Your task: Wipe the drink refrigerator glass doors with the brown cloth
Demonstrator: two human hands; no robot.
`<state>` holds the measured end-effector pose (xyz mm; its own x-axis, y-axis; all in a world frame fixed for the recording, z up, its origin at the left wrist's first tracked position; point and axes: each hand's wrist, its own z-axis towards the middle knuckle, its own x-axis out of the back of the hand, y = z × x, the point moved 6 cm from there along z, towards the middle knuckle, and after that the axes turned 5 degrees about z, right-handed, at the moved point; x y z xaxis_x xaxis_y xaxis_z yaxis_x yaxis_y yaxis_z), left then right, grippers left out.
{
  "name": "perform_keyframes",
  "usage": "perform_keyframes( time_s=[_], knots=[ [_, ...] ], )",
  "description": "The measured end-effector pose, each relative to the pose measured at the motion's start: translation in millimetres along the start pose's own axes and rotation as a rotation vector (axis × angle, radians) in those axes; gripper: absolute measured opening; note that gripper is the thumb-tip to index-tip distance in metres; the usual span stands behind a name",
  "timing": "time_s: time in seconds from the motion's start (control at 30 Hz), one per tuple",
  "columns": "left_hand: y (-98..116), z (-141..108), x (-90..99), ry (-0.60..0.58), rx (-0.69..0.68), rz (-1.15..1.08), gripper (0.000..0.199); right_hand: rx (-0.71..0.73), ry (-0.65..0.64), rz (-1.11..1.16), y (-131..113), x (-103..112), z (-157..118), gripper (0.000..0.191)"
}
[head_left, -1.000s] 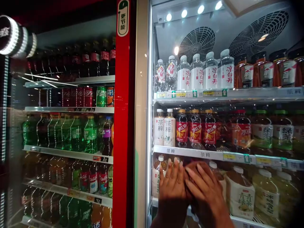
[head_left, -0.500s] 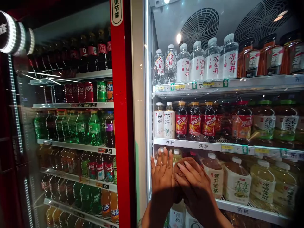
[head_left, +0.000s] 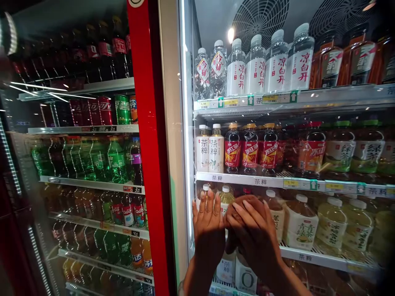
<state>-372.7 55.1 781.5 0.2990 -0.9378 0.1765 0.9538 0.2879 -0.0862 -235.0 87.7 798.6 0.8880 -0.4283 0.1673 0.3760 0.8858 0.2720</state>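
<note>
My left hand [head_left: 207, 230] is raised in front of the right-hand drinks cooler, its back toward me and its fingers straight and slightly apart. Beside it, my right hand [head_left: 257, 230] slants up and left, fingers stretched out, over a brown rounded shape that may be its reflection in glass. Neither hand shows anything held. Whether they touch the glass is hard to tell. Behind the fingers stand a pale yellow bottle [head_left: 226, 198] and a large tea bottle [head_left: 274, 216]. Below, between my wrists, are a white-labelled bottle [head_left: 226, 267] and a bottle marked with a zero [head_left: 246, 277].
Water bottles [head_left: 256, 70] line the cooler's top shelf. Red-labelled tea bottles [head_left: 250, 152] stand one shelf lower, and large jugs [head_left: 300, 224] are lower right. A red door frame [head_left: 151, 164] borders the left cooler, which holds green bottles [head_left: 115, 162] and cans [head_left: 105, 111].
My view has shifted, so the red frame and most shelves sit further left and higher. Both hands keep nearly the same pose, raised side by side.
</note>
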Motion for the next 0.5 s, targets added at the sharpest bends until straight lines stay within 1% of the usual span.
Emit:
perform_keyframes(
  time_s=[0.07,0.13,0.17,0.2,0.27,0.33,0.4,0.43,0.5],
  knots=[
    [-1,-1,0.7,0.001,0.004,-0.004,0.063,0.016,0.022,0.036,2,1,26,0.032],
    [-1,-3,-1.6,-0.033,0.005,-0.002,0.062,-0.005,0.060,0.032,19,11,43,0.034],
    [-1,-4,-2.8,-0.053,0.006,0.006,0.063,-0.026,0.077,0.023,30,16,43,0.036],
    [-2,-5,-3.2,-0.066,0.010,0.019,0.063,-0.048,0.097,0.014,39,22,37,0.038],
    [-1,-6,-2.7,-0.091,0.014,0.052,0.063,-0.067,0.108,0.000,48,27,13,0.039],
    [0,-6,-1.4,-0.124,0.003,0.088,0.062,-0.041,0.103,-0.009,40,23,-14,0.037],
    [0,-5,-1.0,-0.169,-0.015,0.101,0.059,-0.014,0.063,-0.008,20,11,-25,0.034],
    [0,-5,-0.5,-0.181,-0.019,0.097,0.058,-0.004,0.040,0.000,10,4,-22,0.032],
    [0,-5,-0.1,-0.193,-0.032,0.072,0.057,0.000,0.020,0.023,-4,-7,0,0.030]
  ],
)
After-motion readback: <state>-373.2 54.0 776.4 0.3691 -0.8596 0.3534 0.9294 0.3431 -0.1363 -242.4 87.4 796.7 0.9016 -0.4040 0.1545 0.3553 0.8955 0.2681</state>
